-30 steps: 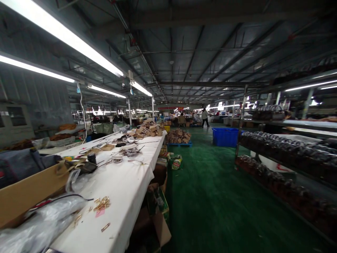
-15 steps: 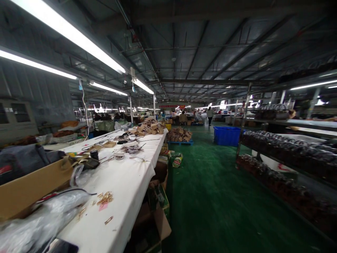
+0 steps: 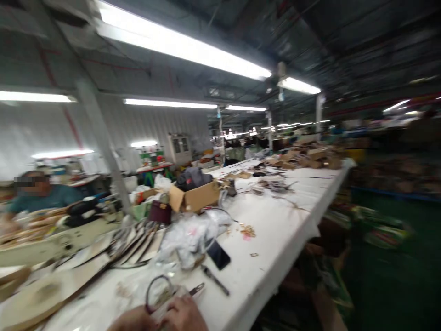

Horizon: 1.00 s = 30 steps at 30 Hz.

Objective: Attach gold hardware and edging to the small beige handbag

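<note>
At the bottom edge, my left hand (image 3: 132,319) and my right hand (image 3: 184,315) are close together, both blurred. A thin dark looped strap (image 3: 147,290) rises from the fingers of my left hand, which look closed on it. My right hand's fingers are bent over a pale piece, mostly hidden beneath them. Just beyond them a narrow dark-tipped strip (image 3: 197,288) sticks out; whether it joins the strap I cannot tell. A slim black tool or pen (image 3: 215,279) and a dark phone (image 3: 218,254) lie farther up the white table (image 3: 237,294).
Clear plastic bags (image 3: 193,230), small gold metal parts (image 3: 247,231) and a cardboard box (image 3: 201,196) are on the table. Curved pale panels (image 3: 82,276) lie at left, near a maroon bag (image 3: 159,212). A person (image 3: 62,195) sits beyond, behind a slanting post (image 3: 99,138).
My view has swung left and down, from the aisle and shelves to the table. Both hands and the looped strap have come into view.
</note>
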### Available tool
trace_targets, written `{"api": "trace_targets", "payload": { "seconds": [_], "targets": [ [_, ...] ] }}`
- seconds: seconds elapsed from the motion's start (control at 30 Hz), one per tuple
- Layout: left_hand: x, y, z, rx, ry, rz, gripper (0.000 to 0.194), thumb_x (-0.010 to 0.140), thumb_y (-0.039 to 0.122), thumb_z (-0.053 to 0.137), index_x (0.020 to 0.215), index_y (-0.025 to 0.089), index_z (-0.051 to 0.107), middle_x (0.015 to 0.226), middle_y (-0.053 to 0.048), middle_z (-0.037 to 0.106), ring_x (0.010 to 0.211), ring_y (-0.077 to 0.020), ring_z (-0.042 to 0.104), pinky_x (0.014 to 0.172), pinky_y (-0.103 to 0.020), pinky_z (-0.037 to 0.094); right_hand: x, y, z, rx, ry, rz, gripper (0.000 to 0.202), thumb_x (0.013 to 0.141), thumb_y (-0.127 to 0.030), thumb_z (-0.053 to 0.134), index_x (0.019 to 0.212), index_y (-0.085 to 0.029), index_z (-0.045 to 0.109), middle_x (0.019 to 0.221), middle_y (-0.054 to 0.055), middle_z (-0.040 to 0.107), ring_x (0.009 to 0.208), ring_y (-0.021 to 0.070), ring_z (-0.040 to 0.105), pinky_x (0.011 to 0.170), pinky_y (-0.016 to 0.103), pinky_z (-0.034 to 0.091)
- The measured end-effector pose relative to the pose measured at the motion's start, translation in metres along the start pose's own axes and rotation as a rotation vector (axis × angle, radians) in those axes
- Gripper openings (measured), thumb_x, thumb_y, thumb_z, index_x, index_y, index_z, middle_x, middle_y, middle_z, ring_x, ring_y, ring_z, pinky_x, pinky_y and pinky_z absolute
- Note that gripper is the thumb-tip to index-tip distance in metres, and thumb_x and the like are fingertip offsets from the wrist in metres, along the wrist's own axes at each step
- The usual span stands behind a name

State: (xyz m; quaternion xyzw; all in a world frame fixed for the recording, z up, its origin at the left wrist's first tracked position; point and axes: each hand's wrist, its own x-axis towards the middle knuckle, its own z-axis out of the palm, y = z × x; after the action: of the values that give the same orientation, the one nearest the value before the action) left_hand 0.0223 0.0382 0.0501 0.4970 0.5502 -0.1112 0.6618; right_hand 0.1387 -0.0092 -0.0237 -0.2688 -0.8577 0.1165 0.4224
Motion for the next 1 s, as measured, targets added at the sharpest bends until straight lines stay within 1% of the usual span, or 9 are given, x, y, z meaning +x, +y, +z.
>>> {"api": "trace_targets", "payload": {
  "seconds": [0.07, 0.1, 0.17, 0.23, 0.4, 0.57, 0.77, 0.87, 1.0],
  "targets": [
    [-0.028, -0.051, -0.011, -0.142, 0.175, 0.044, 0.045, 0.088, 0.064, 0.092, 0.092, 0.021, 0.077, 0.081, 0.001, 0.075, 0.056, -0.0117, 0.061, 0.054, -0.024, 0.056, -0.009, 0.007, 0.017, 0.015, 0.068, 0.036, 0.021, 0.085, -0.014, 0.079, 0.098, -0.030, 0.082, 0.101, 0.004, 0.083, 0.092, 0.0300, 0.077, 0.082, 0.045, 0.068],
    [-0.035, -0.068, -0.014, -0.199, 0.248, 0.063, 0.047, 0.073, 0.062, 0.099, 0.082, 0.024, 0.075, 0.073, 0.003, 0.071, 0.050, -0.0122, 0.057, 0.047, -0.023, 0.051, -0.015, 0.012, 0.021, 0.053, 0.067, 0.040, 0.030, 0.088, -0.010, 0.073, 0.106, -0.031, 0.084, 0.111, 0.005, 0.084, 0.100, 0.0308, 0.079, 0.089, 0.046, 0.069],
    [-0.036, -0.090, -0.021, -0.281, 0.345, 0.089, 0.049, 0.044, 0.049, 0.106, 0.068, 0.026, 0.070, 0.066, 0.003, 0.067, 0.046, -0.0147, 0.054, 0.039, -0.024, 0.044, -0.027, 0.020, 0.022, 0.131, 0.030, 0.065, 0.039, 0.098, -0.009, 0.064, 0.117, -0.036, 0.084, 0.118, 0.004, 0.084, 0.108, 0.0311, 0.080, 0.096, 0.048, 0.070],
    [-0.029, -0.099, -0.029, -0.326, 0.383, 0.100, 0.045, 0.033, 0.036, 0.103, 0.062, 0.026, 0.069, 0.066, 0.001, 0.068, 0.047, -0.0168, 0.056, 0.037, -0.026, 0.045, -0.034, 0.025, 0.017, 0.175, 0.011, 0.066, 0.043, 0.103, -0.010, 0.060, 0.121, -0.040, 0.084, 0.122, 0.004, 0.084, 0.112, 0.0320, 0.082, 0.099, 0.049, 0.071],
    [-0.017, -0.102, -0.038, -0.351, 0.358, 0.123, 0.043, 0.032, 0.026, 0.099, 0.064, 0.026, 0.072, 0.070, -0.002, 0.072, 0.053, -0.0199, 0.061, 0.040, -0.030, 0.052, -0.035, 0.025, 0.013, 0.179, 0.032, 0.027, 0.047, 0.101, -0.011, 0.062, 0.125, -0.044, 0.084, 0.126, 0.004, 0.086, 0.114, 0.0330, 0.084, 0.097, 0.049, 0.074],
    [-0.030, -0.102, -0.036, -0.352, 0.339, 0.138, 0.046, 0.036, 0.028, 0.103, 0.070, 0.025, 0.073, 0.074, -0.003, 0.074, 0.055, -0.0236, 0.064, 0.041, -0.035, 0.054, -0.035, 0.021, 0.012, 0.228, 0.013, 0.073, 0.048, 0.106, -0.013, 0.057, 0.127, -0.044, 0.086, 0.128, 0.007, 0.084, 0.118, 0.0364, 0.082, 0.099, 0.058, 0.071],
    [-0.030, -0.106, -0.027, -0.388, 0.334, 0.139, 0.047, 0.048, 0.033, 0.105, 0.076, 0.022, 0.070, 0.072, -0.001, 0.073, 0.061, -0.0198, 0.065, 0.053, -0.029, 0.057, -0.030, 0.000, -0.010, 0.159, -0.064, 0.105, 0.035, 0.109, -0.012, 0.061, 0.126, -0.029, 0.086, 0.130, 0.011, 0.082, 0.121, 0.0337, 0.076, 0.108, 0.054, 0.065],
    [-0.023, -0.113, -0.031, -0.411, 0.327, 0.143, 0.048, 0.051, 0.034, 0.105, 0.084, 0.021, 0.072, 0.080, -0.002, 0.078, 0.073, -0.0211, 0.072, 0.064, -0.029, 0.062, -0.024, 0.010, -0.026, 0.235, -0.111, 0.097, 0.043, 0.108, -0.012, 0.064, 0.145, -0.027, 0.079, 0.139, 0.011, 0.081, 0.129, 0.0302, 0.074, 0.116, 0.048, 0.063],
    [-0.023, -0.118, -0.035, -0.405, 0.323, 0.140, 0.054, 0.053, 0.037, 0.105, 0.096, 0.022, 0.076, 0.092, -0.005, 0.084, 0.084, -0.0268, 0.080, 0.071, -0.034, 0.068, -0.009, 0.048, -0.062, 0.072, 0.037, 0.304, 0.037, 0.114, -0.022, 0.058, 0.146, -0.021, 0.077, 0.141, 0.016, 0.077, 0.136, 0.0309, 0.070, 0.123, 0.046, 0.058]
  ]
}}
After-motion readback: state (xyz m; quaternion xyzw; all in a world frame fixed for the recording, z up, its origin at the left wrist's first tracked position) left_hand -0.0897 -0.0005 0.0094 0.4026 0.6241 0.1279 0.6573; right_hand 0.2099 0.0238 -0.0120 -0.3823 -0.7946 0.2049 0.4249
